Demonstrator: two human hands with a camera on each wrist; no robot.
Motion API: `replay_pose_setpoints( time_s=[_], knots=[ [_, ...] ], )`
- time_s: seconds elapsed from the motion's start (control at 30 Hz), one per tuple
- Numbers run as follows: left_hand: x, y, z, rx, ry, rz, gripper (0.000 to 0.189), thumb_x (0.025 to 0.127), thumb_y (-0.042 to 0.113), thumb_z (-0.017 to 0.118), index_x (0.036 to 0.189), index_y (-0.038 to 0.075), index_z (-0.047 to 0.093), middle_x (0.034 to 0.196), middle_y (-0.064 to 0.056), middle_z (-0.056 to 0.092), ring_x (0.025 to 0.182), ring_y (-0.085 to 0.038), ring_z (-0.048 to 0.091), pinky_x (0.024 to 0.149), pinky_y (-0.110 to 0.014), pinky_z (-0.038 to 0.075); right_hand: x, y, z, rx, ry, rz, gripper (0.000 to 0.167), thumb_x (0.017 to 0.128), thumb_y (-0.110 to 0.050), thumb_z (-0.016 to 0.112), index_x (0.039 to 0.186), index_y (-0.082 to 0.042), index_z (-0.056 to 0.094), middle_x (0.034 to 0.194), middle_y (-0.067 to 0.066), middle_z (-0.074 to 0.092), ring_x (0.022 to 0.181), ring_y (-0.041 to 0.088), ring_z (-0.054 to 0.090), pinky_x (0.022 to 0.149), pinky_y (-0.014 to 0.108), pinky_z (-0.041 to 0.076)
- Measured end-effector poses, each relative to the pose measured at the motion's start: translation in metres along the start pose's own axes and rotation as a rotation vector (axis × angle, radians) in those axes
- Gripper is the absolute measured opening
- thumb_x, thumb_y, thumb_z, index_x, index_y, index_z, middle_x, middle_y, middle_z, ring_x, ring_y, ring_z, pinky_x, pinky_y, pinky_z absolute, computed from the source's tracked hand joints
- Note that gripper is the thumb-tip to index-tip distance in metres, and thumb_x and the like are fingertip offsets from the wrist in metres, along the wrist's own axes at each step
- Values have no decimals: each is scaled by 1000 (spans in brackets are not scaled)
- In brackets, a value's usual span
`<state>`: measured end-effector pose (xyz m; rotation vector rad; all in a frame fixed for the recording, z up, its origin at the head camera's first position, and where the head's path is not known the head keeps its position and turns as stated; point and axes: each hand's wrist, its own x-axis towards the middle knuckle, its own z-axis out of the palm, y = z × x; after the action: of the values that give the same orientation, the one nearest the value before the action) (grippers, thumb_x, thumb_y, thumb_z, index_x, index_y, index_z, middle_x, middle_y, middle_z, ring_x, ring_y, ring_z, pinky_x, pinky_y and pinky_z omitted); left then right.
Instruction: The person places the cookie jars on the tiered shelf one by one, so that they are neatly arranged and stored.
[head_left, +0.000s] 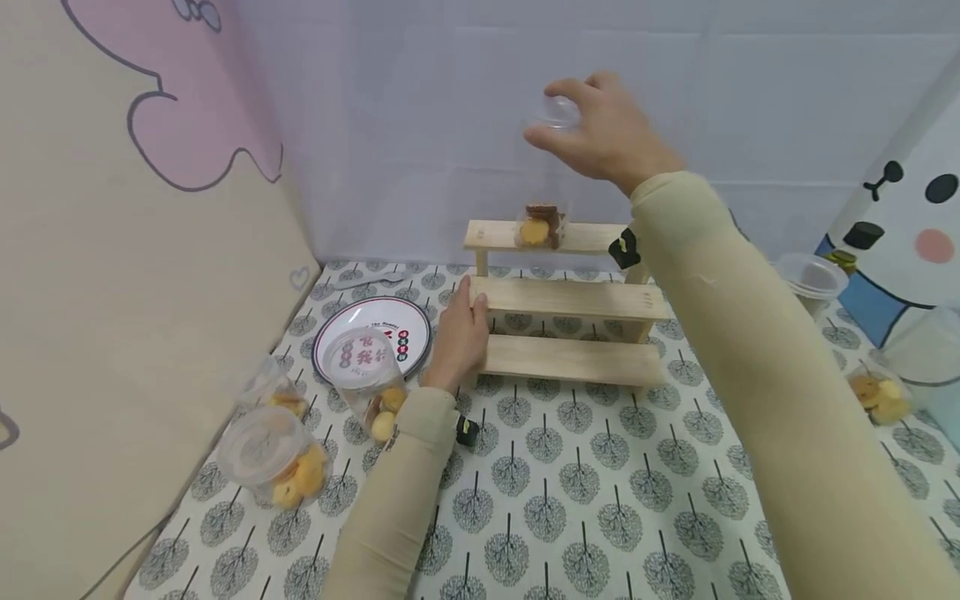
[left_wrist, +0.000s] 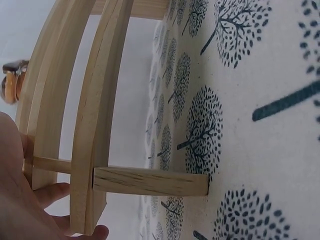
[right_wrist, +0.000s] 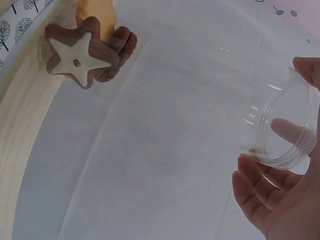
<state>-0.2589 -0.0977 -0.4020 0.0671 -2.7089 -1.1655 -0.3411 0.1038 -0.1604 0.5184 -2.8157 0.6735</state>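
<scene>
My right hand (head_left: 600, 129) is raised above a wooden three-step rack (head_left: 566, 297), fingers and thumb curled round the clear round top of a plastic jar (right_wrist: 280, 130). Below it, brown and yellow cookies (head_left: 542, 227) show at the rack's top board, one of them a star-shaped cookie (right_wrist: 77, 55) with a pale centre. The clear wall between hand and cookies barely shows. My left hand (head_left: 459, 337) grips the left end of the rack, its fingers (left_wrist: 54, 194) wrapped round the ends of the boards.
A printed white plate (head_left: 420, 321) lies left of the rack, overlapped by a lidded cookie jar (head_left: 367, 383). Nearer on the left stands another cookie jar (head_left: 273, 458), with more behind it. Clear lidded containers (head_left: 810, 279) and a cookie jar (head_left: 885, 387) stand at the right.
</scene>
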Motion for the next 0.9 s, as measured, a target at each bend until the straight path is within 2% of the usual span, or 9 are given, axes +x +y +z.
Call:
replay_pose_setpoints(
  time_s=[0.2, 0.47, 0.67, 0.9],
  knots=[
    [-2, 4, 3, 11, -8, -18, 63, 107, 48, 23, 161, 16, 12, 162, -12, 28, 146, -33, 32, 121, -46, 25, 12, -6, 9, -2, 14, 3, 79, 90, -70, 50, 157, -33, 31, 159, 13, 24, 139, 32, 36, 114, 52, 36],
    [-4, 9, 10, 6, -16, -4, 63, 108, 47, 23, 161, 16, 12, 163, -12, 27, 147, -33, 31, 122, -45, 24, 17, -1, 13, 29, 18, 70, 81, 88, -71, 51, 157, -34, 29, 158, 10, 25, 137, 29, 38, 113, 47, 37],
    [-4, 10, 12, 17, -7, 16, 62, 108, 45, 24, 161, 14, 13, 162, -14, 28, 146, -34, 32, 122, -45, 24, 15, 0, 12, 19, 8, 59, 82, 89, -71, 50, 158, -33, 27, 160, 11, 23, 137, 30, 37, 113, 49, 38],
    [-6, 14, 13, 17, -12, 10, 61, 108, 43, 24, 161, 12, 15, 161, -15, 30, 144, -35, 35, 121, -45, 27, 16, -3, 12, 15, -45, 53, 85, 90, -71, 48, 160, -32, 20, 162, 13, 17, 142, 32, 34, 115, 52, 36]
  ],
)
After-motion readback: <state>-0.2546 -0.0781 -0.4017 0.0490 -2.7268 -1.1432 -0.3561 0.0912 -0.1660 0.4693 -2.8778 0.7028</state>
